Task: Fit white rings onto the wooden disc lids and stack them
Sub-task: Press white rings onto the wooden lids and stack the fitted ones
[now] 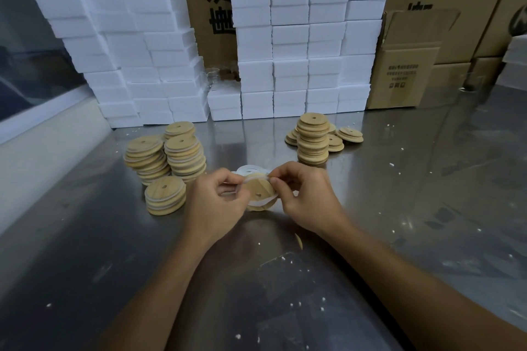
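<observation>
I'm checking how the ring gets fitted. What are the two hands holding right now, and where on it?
Both hands hold one wooden lid by its rim: left hand and right hand pinch the white ring at opposite edges.

Work surface: a metal table (399, 208), brushed and reflective, strewn with small white crumbs (285, 261). On it at left, four stacks of wooden disc lids (182, 155) are set close together, white edges showing between the discs. At right, one taller stack (313, 138) is seen, with loose lids (350, 134) lying flat around its base. Along the back edge, white foam blocks (288, 102) are piled directly on the table, and cardboard boxes (399, 77) are stood at the right of them.
</observation>
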`<state>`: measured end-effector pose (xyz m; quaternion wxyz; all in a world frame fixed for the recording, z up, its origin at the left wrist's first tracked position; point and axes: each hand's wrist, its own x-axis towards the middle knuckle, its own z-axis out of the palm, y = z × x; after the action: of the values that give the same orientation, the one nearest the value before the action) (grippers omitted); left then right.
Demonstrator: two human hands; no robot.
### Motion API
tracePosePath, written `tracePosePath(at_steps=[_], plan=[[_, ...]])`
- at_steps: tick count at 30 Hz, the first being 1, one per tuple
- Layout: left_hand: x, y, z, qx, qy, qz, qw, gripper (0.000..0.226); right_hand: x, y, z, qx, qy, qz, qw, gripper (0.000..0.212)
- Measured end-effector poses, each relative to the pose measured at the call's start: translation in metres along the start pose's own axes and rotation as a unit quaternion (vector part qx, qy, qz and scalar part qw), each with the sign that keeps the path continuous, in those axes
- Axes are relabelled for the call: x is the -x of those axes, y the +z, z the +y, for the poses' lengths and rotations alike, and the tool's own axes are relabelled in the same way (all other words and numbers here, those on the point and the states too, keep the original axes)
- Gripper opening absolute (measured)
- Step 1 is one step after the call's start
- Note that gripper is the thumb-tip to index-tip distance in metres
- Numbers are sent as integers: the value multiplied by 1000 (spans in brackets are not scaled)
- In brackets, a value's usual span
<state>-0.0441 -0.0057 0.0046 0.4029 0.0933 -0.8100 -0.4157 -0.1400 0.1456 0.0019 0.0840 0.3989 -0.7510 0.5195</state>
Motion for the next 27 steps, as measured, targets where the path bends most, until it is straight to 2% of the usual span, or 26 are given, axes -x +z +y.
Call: tracePosePath(at_steps=[6, 8, 11, 14, 17, 21, 27], plan=[[-3, -5, -7, -32, 70, -36, 996, 22, 1, -1, -4, 21, -52, -21, 998, 8], [-3, -3, -5, -30, 100, -19, 994, 31, 1, 0, -2, 14, -50, -23, 998, 8], [-4, -1, -4, -7, 88, -9, 996, 36, 1, 0, 4, -26, -15, -21, 999, 7], [-5, 0, -6, 9, 50, -9, 999, 39, 0, 1, 8, -68, 41, -20, 997, 3], [-5, -2, -11, 65, -38, -4, 997, 32, -2, 1, 10, -100, 92, -49, 989, 6], [-4, -3, -14, 199, -168, -15, 965, 21, -2, 2, 8, -123, 114, -62, 984, 7], [-3, -3, -11, 230, -206, -38, 951, 20, -4, -1, 2, -170, 152, -49, 973, 8]])
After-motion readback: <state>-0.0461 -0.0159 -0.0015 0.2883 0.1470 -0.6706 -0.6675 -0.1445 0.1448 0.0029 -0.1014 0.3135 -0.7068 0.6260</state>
